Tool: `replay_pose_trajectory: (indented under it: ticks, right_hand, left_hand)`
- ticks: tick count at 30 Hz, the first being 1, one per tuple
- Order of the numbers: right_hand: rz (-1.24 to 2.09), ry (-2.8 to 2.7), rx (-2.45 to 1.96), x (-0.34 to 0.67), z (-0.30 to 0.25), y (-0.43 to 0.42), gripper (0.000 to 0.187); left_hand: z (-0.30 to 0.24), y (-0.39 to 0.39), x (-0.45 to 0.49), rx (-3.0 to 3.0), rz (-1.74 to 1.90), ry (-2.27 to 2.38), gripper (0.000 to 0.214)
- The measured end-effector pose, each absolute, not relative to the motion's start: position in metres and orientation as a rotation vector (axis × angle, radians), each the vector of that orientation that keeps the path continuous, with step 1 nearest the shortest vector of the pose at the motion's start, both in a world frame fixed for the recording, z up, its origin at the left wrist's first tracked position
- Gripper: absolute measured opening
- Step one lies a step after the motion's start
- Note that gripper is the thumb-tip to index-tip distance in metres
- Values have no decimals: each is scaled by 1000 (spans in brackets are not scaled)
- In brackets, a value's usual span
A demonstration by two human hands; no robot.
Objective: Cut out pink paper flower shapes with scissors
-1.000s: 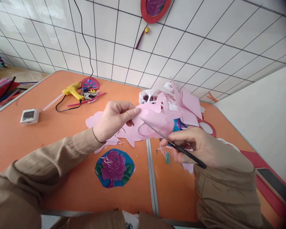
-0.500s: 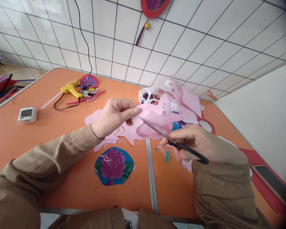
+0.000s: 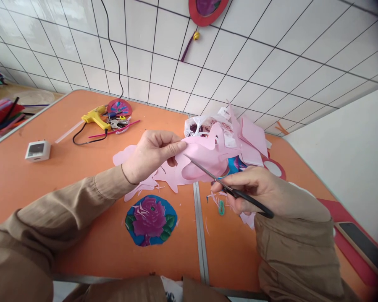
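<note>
My left hand (image 3: 151,153) pinches the left edge of a pink paper cut-out (image 3: 204,155) and holds it lifted above the orange table (image 3: 34,184). My right hand (image 3: 264,191) grips black-handled scissors (image 3: 229,188), whose thin blades point up-left into the pink paper. Below my left wrist a round cut-out of a purple rose on blue (image 3: 151,220) lies flat on the table. More pink paper scraps (image 3: 145,182) rest under the lifted piece.
A yellow glue gun (image 3: 96,118) with a black cord, a round red decoration (image 3: 119,108) and a pink stick lie at the back left. A small white box (image 3: 38,150) sits left. A paper pile (image 3: 239,134) lies behind, a dark phone (image 3: 362,245) at right.
Both hands stay in nearly the same place; the scissors have shifted slightly along the pink paper. The view has tilted a little.
</note>
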State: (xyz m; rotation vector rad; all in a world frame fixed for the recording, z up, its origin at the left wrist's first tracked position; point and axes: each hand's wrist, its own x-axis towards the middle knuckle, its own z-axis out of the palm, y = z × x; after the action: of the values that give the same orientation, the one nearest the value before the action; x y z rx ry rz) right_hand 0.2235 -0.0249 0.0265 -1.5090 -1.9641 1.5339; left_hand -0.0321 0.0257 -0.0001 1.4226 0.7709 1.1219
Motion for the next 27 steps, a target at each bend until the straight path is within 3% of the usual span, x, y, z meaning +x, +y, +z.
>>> replay_pose_trajectory:
  ticks: [4,27]
  right_hand:
    - [1596,-1957,-1512,223,26,-25,30]
    - [1649,-1890,-1574,220,32,-25,34]
  left_hand:
    - [0,24,-32,1413,1123,792,22]
    - [0,22,-30,1394,1143,809,25]
